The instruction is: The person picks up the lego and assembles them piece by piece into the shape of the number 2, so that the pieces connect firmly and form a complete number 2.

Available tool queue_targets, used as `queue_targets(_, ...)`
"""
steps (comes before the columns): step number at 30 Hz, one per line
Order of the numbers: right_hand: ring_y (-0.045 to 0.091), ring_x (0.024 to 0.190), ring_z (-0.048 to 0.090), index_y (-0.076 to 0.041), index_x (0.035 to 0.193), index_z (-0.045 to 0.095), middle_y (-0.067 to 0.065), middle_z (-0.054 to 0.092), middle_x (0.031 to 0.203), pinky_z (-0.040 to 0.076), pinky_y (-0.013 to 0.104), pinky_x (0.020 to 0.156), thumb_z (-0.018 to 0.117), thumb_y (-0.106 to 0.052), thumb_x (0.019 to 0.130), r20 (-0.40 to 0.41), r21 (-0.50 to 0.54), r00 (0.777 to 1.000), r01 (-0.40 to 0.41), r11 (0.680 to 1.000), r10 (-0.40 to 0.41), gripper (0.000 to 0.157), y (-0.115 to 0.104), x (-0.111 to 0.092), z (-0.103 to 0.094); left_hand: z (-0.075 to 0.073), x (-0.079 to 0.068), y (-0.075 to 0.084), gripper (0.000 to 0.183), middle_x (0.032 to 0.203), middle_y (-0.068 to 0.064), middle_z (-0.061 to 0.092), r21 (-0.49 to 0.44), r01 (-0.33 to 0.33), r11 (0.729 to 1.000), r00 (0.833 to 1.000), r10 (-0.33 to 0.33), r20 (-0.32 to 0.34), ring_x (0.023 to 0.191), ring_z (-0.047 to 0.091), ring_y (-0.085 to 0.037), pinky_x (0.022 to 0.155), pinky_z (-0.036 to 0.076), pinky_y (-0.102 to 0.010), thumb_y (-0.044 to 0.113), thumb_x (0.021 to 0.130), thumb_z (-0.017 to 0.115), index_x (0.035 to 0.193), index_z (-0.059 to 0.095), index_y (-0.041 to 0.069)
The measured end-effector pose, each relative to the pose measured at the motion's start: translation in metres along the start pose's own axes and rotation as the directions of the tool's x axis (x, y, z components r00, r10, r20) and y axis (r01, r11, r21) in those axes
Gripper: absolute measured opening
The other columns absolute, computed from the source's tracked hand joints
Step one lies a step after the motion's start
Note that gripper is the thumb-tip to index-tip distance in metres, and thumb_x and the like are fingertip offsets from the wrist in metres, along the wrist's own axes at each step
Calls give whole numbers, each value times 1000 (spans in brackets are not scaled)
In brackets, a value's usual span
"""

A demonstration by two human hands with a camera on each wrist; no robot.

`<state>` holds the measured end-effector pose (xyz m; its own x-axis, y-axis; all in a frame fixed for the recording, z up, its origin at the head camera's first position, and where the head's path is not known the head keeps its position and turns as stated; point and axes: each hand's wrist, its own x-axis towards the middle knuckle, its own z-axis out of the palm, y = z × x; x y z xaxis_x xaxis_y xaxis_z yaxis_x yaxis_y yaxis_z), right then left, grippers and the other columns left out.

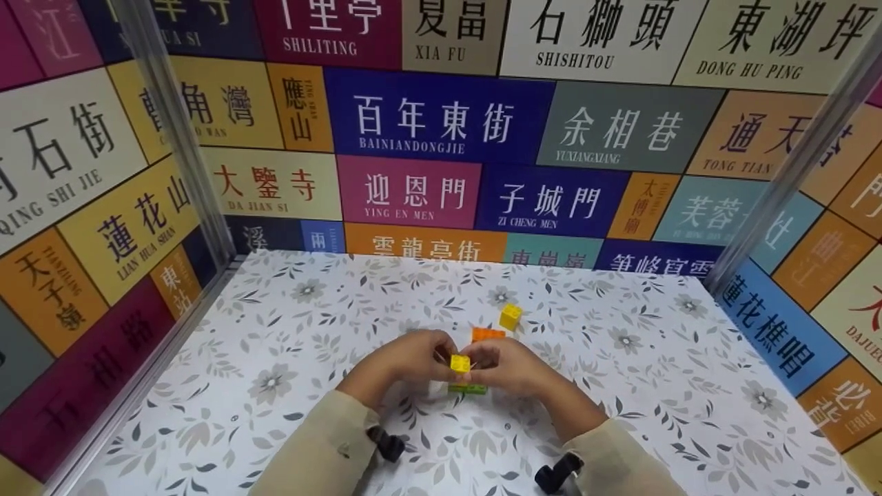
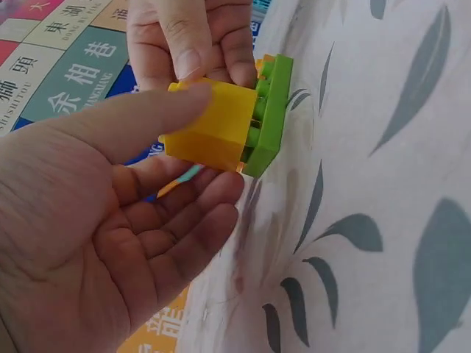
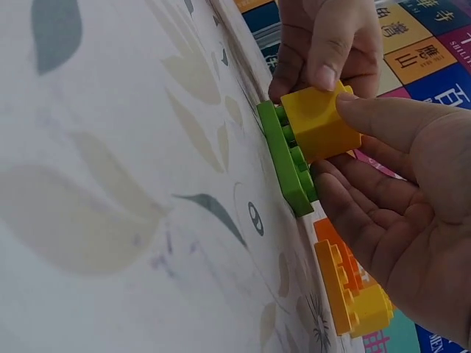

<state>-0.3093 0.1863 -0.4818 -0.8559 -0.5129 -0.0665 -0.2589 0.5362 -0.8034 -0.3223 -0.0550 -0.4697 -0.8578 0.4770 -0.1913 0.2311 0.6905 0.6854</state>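
Both hands meet at a yellow toy building block [image 1: 460, 364] that sits on a green studded plate [image 1: 467, 389]. My left hand [image 1: 420, 355] pinches the block from one side, its thumb [image 2: 184, 103] lying on the yellow face. From the other side my right hand [image 1: 513, 365] pinches the same block, with its thumb [image 3: 368, 118] near the block's top edge. The green plate [image 3: 283, 158] shows several studs beside the yellow block [image 3: 316, 125]. Some of the fingers are hidden behind the block.
Just beyond the right hand lies an orange block [image 1: 488, 334], with another yellow block [image 1: 510, 317] farther back. The table cover [image 1: 310, 358] has a leaf and flower print. Panels with colourful lettering [image 1: 441, 117] stand at the back and sides.
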Motion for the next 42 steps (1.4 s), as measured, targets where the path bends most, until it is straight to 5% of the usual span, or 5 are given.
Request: queue_targets(42, 16, 116, 73, -25, 124, 79, -2, 80, 122, 58, 43, 104, 80, -36, 97, -34, 7, 997, -73, 997, 74, 28, 0, -2, 0, -4, -4, 6, 21, 100, 9, 74, -36, 36, 999, 999, -38, -35, 96, 69, -14, 92, 57, -39, 27, 85, 92, 93, 73, 26)
